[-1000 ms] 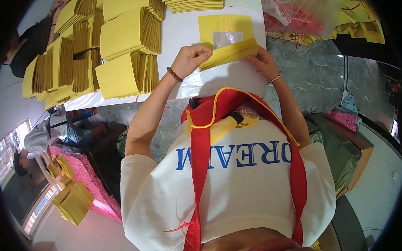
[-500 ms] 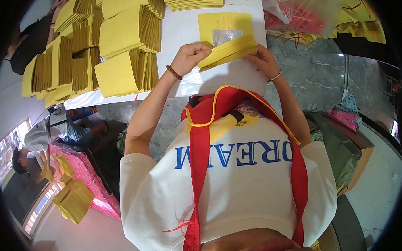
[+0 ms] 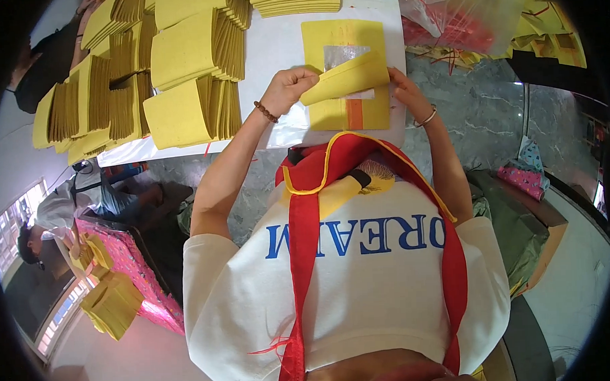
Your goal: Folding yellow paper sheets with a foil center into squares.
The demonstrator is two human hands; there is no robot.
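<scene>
A yellow paper sheet [image 3: 316, 39] lies flat on the white table in front of me, bearing a silvery patch [image 3: 344, 55] and an orange strip [image 3: 354, 115]. Slanting across its middle is a folded yellow paper [image 3: 351, 77], raised at its left end. My left hand [image 3: 291, 87], a beaded bracelet at its wrist, pinches that end. At the folded paper's right end, my right hand [image 3: 409, 93] has its fingertips right beside the edge, thumb and fingers apart; a bangle circles this wrist.
Stacks of folded yellow paper [image 3: 182, 54] fill the table's left side, with another stack [image 3: 293, 1] at the far edge. Clear plastic bags [image 3: 460, 17] sit beyond the right edge. Another person [image 3: 67, 205] handles yellow paper at a pink-covered table [image 3: 150, 290], lower left.
The lower layers have dropped flat onto the table, showing the orange strip. My right hand has shifted slightly right, off the folded paper. My left hand still pinches its end.
</scene>
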